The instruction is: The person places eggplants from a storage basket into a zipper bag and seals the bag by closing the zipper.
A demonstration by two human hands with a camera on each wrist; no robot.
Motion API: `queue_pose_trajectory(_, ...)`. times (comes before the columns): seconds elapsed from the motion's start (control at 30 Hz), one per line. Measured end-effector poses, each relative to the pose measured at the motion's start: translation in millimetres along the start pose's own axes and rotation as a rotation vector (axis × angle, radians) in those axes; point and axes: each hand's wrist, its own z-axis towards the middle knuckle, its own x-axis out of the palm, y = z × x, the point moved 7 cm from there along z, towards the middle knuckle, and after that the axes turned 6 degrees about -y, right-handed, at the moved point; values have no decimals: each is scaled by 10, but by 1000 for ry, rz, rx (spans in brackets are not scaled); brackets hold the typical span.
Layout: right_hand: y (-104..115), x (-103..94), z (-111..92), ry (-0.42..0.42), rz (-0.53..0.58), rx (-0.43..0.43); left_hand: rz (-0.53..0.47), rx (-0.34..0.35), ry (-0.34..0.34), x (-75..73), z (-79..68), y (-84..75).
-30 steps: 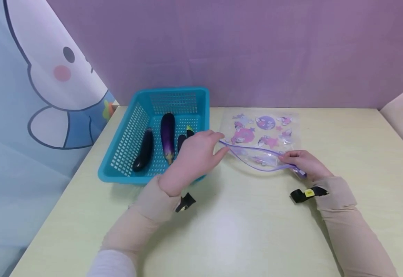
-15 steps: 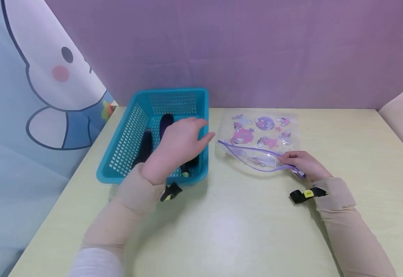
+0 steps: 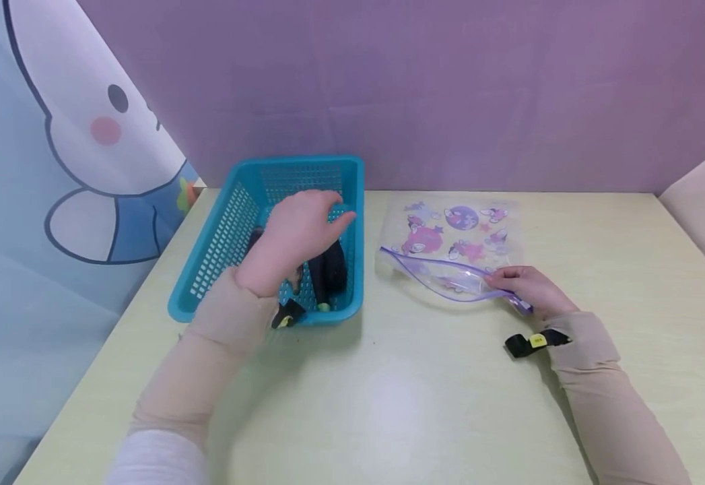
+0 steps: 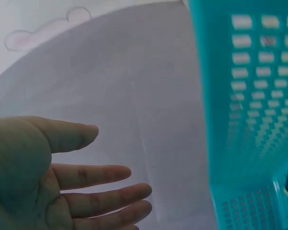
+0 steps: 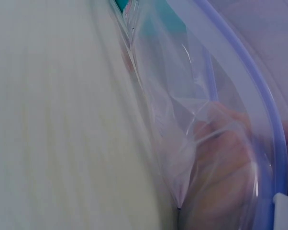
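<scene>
Above the teal plastic basket (image 3: 357, 256) in the head view, my left hand (image 3: 297, 225) hovers with fingers spread and nothing in them. The left wrist view confirms it: that hand (image 4: 82, 187) has straight fingers, apart from the basket wall (image 4: 206, 120). Dark eggplants (image 3: 334, 267) lie in the basket, some partly hidden beneath the hand and wrist. My right hand (image 3: 528, 286) pinches the zip edge of a clear zip-lock bag (image 3: 421, 240) with purple and pink prints. The bag's mouth gapes. Through its film, the right wrist view shows fingers (image 5: 220, 167).
The pale tabletop (image 3: 400, 397) carries the basket on the left and the bag right of it. A purple backdrop (image 3: 449, 94) rises behind, and a blue cartoon sheet (image 3: 13, 323) hangs at the left. A white zip slider (image 5: 283, 211) sits on the bag's edge.
My left hand has moved leftward from beside the bag's mouth to over the basket, covering some eggplants and uncovering others. The right hand still pinches the bag in the same place.
</scene>
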Motion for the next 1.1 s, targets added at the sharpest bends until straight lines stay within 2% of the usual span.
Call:
queue_pose_trajectory(0.23,18,9,-5,-7,8,-16,-15,-101,46,44,121,286)
queue_pose_trajectory(0.4,3,5,-1,-10,5,-16,-38,-137,64,73,183,402)
queue_pose_trajectory(0.53,-6,5,-7,-17,0,-14,-41,-167,109,150,248,543)
queue_pose_trajectory(0.7,-23,5,2,-25,-13,-11,-40,-179,125,231,294,687)
queue_pose_trajectory(0.97,-31,6,19,-27,-15,-1,-41,-188,103,264,299,787)
queue_pose_trajectory(1.1,-34,4,15,-25,-11,4,-27,-213,109,306,307,887)
